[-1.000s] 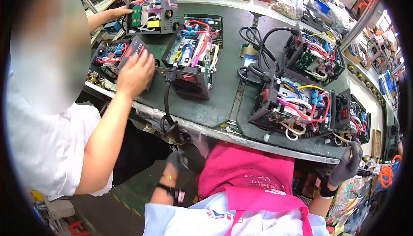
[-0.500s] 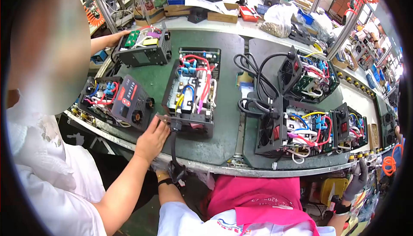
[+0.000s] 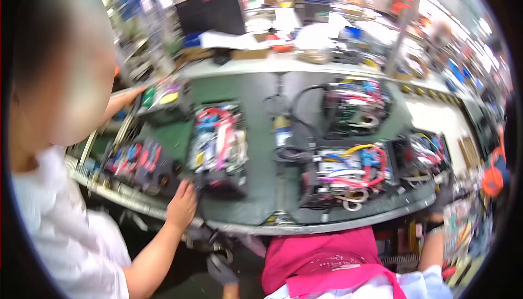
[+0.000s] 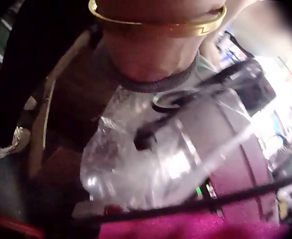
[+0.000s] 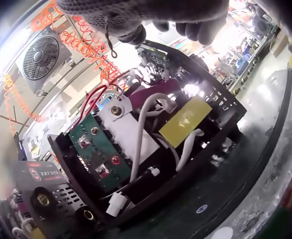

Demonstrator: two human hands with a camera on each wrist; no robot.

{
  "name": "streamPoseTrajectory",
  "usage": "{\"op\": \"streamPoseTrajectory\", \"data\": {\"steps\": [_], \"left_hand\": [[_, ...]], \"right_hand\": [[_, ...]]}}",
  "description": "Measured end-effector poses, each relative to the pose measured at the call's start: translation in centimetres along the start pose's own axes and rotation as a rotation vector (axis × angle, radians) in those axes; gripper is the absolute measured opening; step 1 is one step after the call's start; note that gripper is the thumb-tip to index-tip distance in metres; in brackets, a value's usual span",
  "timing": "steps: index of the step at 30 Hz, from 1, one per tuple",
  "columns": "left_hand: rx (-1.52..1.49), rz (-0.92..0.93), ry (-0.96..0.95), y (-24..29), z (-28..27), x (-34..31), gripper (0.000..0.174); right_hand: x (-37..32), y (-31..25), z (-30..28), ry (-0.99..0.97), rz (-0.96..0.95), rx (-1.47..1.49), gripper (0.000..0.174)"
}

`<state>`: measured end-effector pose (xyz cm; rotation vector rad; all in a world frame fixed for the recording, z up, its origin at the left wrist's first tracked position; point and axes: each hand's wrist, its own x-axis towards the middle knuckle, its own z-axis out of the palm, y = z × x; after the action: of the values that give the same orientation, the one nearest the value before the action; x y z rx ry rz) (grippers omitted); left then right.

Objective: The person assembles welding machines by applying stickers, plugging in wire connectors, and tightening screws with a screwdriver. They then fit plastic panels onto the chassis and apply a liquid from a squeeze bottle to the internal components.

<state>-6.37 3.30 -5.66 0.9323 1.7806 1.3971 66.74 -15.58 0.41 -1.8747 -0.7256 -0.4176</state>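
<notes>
My gloved left hand (image 3: 220,270) hangs below the table's front edge (image 3: 305,229), blurred; its grip is unclear. In the left wrist view only its cuff (image 4: 153,85) shows, above clear plastic (image 4: 131,167); the fingers are hidden. My gloved right hand (image 3: 441,200) is at the table's right end, near the rightmost open-topped unit (image 3: 427,152). In the right wrist view that hand (image 5: 161,15) is above an open unit (image 5: 151,139) with a yellow block and white wires; its fingers bend loosely, with nothing seen between them.
Several wired units stand on the green tabletop, including a middle one (image 3: 218,146) and a right one (image 3: 348,176). Black cables (image 3: 297,114) lie between them. Another person's hand (image 3: 182,203) is by the front left edge. A monitor (image 3: 211,13) stands behind.
The head view has shifted and blurred. My left hand, hidden behind the edge half a second ago, shows below it. The other person's near hand remains beside the left units.
</notes>
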Motion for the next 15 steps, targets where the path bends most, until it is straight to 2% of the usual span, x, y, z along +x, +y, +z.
{"op": "streamPoseTrajectory", "data": {"steps": [2, 3, 5, 7, 8, 9, 10, 11, 12, 14, 15], "left_hand": [[0.058, 0.367, -0.314, 5.7, 1.9, -3.1, 0.025], [0.038, 0.564, -0.466, 8.6, 3.1, -3.9, 0.024], [-0.052, 0.947, -0.671, 15.4, 6.3, -4.3, 0.023], [-0.143, 1.226, -0.715, 22.3, 10.4, -4.1, 0.023], [0.017, 1.335, -0.533, 26.9, 12.4, -5.1, 0.018], [-0.020, 1.307, -0.591, 28.7, 14.6, -4.3, 0.012], [0.082, 1.388, -0.682, 32.6, 16.7, -4.0, 0.024], [0.115, 1.357, -0.691, 35.8, 19.5, -4.4, 0.027], [0.146, 1.376, -0.734, 38.0, 22.3, -4.1, 0.035], [0.412, 1.561, -0.713, 39.7, 28.1, -2.6, 0.049], [0.577, 1.630, -0.691, 39.8, 30.9, -2.0, 0.054]], "right_hand": [[-1.0, -8.6, 1.3, -0.070, 0.428, -0.001, 0.051], [-1.5, -6.6, 2.0, -0.008, 0.388, 0.106, 0.051], [-1.1, -6.3, 3.9, 0.076, 0.262, 0.312, 0.052], [-1.4, -8.8, 4.5, 0.112, 0.277, 0.274, 0.053], [-1.6, -8.2, 4.7, 0.125, 0.242, 0.258, 0.051], [-1.8, -7.8, 5.1, 0.139, 0.203, 0.250, 0.050], [-2.1, -8.9, 4.7, 0.126, 0.160, 0.184, 0.047], [-2.0, -10.6, 4.1, 0.085, 0.220, 0.198, 0.047], [-2.3, -11.5, 4.2, 0.106, 0.199, 0.187, 0.046], [-1.9, -10.0, 5.4, 0.114, 0.191, 0.465, 0.047], [-1.6, -9.3, 5.3, 0.069, 0.224, 0.442, 0.049]]}}
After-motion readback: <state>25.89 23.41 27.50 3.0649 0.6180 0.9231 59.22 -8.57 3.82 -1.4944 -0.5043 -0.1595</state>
